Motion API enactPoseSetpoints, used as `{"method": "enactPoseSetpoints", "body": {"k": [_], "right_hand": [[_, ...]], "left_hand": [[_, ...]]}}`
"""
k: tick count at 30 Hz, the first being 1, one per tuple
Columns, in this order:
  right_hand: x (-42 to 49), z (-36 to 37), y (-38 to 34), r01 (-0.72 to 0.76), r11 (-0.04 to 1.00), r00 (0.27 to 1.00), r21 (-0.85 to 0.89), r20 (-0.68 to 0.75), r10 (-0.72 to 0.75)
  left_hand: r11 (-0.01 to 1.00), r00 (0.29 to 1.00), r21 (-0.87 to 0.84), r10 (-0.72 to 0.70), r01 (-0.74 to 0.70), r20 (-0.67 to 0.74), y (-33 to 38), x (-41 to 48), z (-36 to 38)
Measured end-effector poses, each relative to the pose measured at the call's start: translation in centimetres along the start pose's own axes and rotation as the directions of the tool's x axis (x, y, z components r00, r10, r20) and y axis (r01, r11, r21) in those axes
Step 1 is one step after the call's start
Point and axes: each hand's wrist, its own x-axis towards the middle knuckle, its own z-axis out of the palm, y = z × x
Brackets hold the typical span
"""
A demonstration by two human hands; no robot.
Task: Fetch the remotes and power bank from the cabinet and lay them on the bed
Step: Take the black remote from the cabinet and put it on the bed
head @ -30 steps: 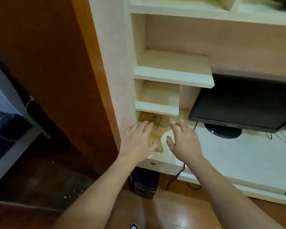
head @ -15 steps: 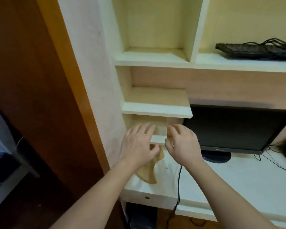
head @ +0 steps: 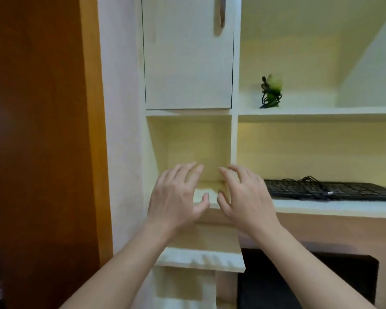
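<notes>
No remotes or power bank to be seen anywhere on the open shelves; whether behind the closed door, cannot tell. Cabinet (head: 235,134) straight ahead, cream-white, split into compartments. Closed cabinet door (head: 188,54) at upper left with a vertical handle (head: 220,14) near its top right corner. Directly beneath it, an open cubby (head: 187,150), nothing visible inside.

Left hand (head: 176,197) raised in front of that cubby, palm away, fingers spread and slightly curled, holding nothing. Right hand (head: 245,197) just beside it at the same height, likewise loosely spread with fingers bent, gripping nothing; thumbs near each other but apart. Both forearms bare, reaching up from the bottom edge.

To the right, black keyboard (head: 330,190) lying flat on a shelf, its cable bundled on top. One shelf higher, small green figure (head: 271,91) with a dark cord, blurred. Below the hands, short projecting shelf (head: 201,262); dark monitor (head: 308,284) at lower right. Brown wooden panel (head: 36,152) along the left
</notes>
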Motion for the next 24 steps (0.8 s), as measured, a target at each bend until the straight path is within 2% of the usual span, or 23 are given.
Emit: {"method": "enactPoseSetpoints", "body": {"k": [5, 10, 16, 19, 24], "right_hand": [[5.9, -4.6, 1.4, 0.067, 0.994, 0.988, -0.084, -0.132, -0.078], [10.1, -6.8, 3.1, 0.081, 0.984, 0.977, -0.161, -0.180, -0.110], [12.2, -6.1, 5.5, 0.087, 0.973, 0.970, -0.215, -0.204, -0.132], [12.8, -5.1, 6.7, 0.098, 0.969, 0.971, -0.229, -0.192, -0.143], [14.5, -2.9, 8.4, 0.120, 0.966, 0.973, -0.230, -0.166, -0.161]], "left_hand": [[0.995, 0.993, 0.088, 0.061, -0.052, -0.101, -0.6, 6.7, -3.7], [0.978, 0.968, 0.162, 0.164, -0.134, -0.192, -0.4, 12.5, -5.9], [0.920, 0.921, 0.263, 0.344, -0.291, -0.181, 0.1, 17.3, -4.7], [0.864, 0.874, 0.331, 0.453, -0.381, -0.176, -0.3, 19.1, -3.9], [0.729, 0.750, 0.406, 0.646, -0.551, -0.143, -1.3, 22.0, -2.9]]}}
